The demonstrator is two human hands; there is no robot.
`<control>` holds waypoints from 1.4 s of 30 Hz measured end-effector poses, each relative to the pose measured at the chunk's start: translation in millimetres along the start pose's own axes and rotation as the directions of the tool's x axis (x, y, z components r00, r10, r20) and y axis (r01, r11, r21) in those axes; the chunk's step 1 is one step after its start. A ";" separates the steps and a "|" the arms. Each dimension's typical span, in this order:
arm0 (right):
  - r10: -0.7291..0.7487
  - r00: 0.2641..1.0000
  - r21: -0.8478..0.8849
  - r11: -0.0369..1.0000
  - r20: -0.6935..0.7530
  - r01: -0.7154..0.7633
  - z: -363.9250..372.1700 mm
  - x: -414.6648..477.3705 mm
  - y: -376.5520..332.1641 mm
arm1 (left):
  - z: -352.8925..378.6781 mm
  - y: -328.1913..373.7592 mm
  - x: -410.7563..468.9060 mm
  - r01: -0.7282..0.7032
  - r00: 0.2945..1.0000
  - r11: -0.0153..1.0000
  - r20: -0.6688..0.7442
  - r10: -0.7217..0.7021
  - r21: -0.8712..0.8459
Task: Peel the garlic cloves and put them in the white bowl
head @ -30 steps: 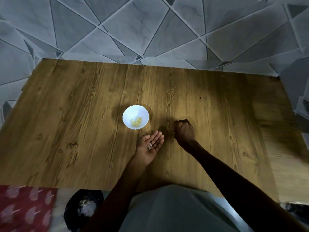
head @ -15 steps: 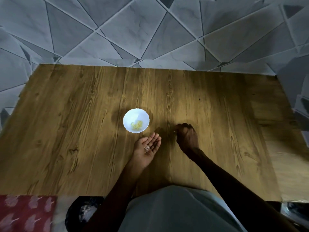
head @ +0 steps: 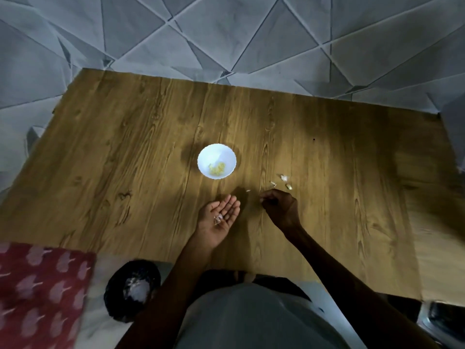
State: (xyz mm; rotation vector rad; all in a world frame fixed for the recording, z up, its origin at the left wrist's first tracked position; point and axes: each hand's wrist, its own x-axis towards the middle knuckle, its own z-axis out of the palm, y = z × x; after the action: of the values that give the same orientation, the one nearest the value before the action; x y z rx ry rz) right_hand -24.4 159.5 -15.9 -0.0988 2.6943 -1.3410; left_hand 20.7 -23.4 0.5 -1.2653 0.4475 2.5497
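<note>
Change: your right hand (head: 279, 206) has drawn back toward you since the earlier frame, uncovering loose garlic pieces (head: 283, 177) on the wooden table (head: 125, 147).
Peeled cloves (head: 217, 168): yellow, heaped in the near part of the white bowl (head: 221, 151).
White bowl: upright mid-table, beyond your left hand (head: 219, 217) and apart from it.
Loose garlic pieces: pale scraps and one yellowish clove (head: 289, 186), just beyond your right knuckles, right of the bowl.
Left hand: palm up, fingers straight, pale skin scraps (head: 218, 219) lying in it.
Right hand: fingers curled toward the thumb; you cannot tell whether they pinch anything.
Near left: black bag (head: 118, 293) with something white inside, beside a red patterned cloth (head: 37, 285).
Floor (head: 226, 34): grey angular tiles.
</note>
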 end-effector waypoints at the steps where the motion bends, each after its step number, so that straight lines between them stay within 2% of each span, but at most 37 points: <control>1: 0.002 1.000 0.022 1.000 0.010 -0.002 3.3 -3.5 -5.5 | -3.8 0.6 -3.1 -0.007 1.000 1.000 -0.007 0.007 -0.008; 5: 0.006 0.986 0.144 0.989 0.164 -0.030 29.9 -24.1 -39.0 | -29.6 11.3 -19.6 -0.087 0.996 0.992 -0.020 0.086 -0.086; 9: -0.141 0.948 0.220 0.972 0.285 0.078 63.4 -50.1 -89.9 | -64.1 31.1 -48.3 -0.166 0.986 0.958 -0.065 0.155 -0.233; 15: -0.247 0.801 0.273 0.956 0.546 0.109 149.2 -109.7 -159.0 | -160.6 69.8 -99.5 -0.287 0.958 0.866 -0.126 0.258 -0.410; 20: -0.263 0.692 0.247 0.961 0.672 0.125 249.9 -160.9 -201.1 | -265.5 105.5 -132.5 -0.378 0.926 0.738 -0.224 0.304 -0.560; 22: -0.269 0.654 0.243 0.961 0.707 0.133 300.7 -185.4 -213.6 | -316.9 124.2 -136.9 -0.410 0.911 0.714 -0.282 0.300 -0.567; 24: -0.242 0.647 0.215 0.969 0.723 0.123 345.1 -203.9 -216.4 | -361.4 141.1 -135.7 -0.426 0.900 0.727 -0.334 0.280 -0.539; 29: -0.171 0.660 0.136 0.985 0.731 0.104 491.6 -250.0 -157.1 | -512.0 181.1 -65.7 -0.408 0.897 0.745 -0.385 0.218 -0.528; 32: -0.131 0.627 0.107 0.991 0.768 0.076 576.5 -276.7 -88.5 | -606.1 192.1 14.0 -0.375 0.912 0.729 -0.371 0.177 -0.573; 35: -0.060 0.542 0.088 0.996 0.838 -0.026 644.4 -291.9 -23.6 | -682.5 192.7 87.9 -0.387 0.898 0.742 -0.407 0.168 -0.547; 37: 0.084 0.491 0.039 0.971 0.867 -0.235 694.9 -296.1 21.3 | -729.8 185.8 137.9 -0.398 0.895 0.722 -0.413 0.170 -0.566; 39: 0.258 0.442 -0.094 0.929 0.859 -0.359 740.4 -289.7 52.9 | -758.2 178.1 173.7 -0.367 0.896 0.749 -0.426 0.126 -0.552; 41: 0.390 0.344 -0.233 0.879 0.854 -0.416 789.0 -276.6 91.7 | -776.2 169.2 204.0 -0.345 0.896 0.783 -0.431 0.110 -0.518; 42: 0.403 0.316 -0.262 0.876 0.859 -0.405 812.0 -268.1 114.6 | -780.8 165.2 216.3 -0.338 0.885 0.810 -0.455 0.100 -0.479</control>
State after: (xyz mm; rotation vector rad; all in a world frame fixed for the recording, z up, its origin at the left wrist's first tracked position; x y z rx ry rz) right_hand 358.8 -381.2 -568.3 -0.0903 1.5931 -0.7489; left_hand 399.3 -454.1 -595.1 -2.0944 -0.0986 2.7030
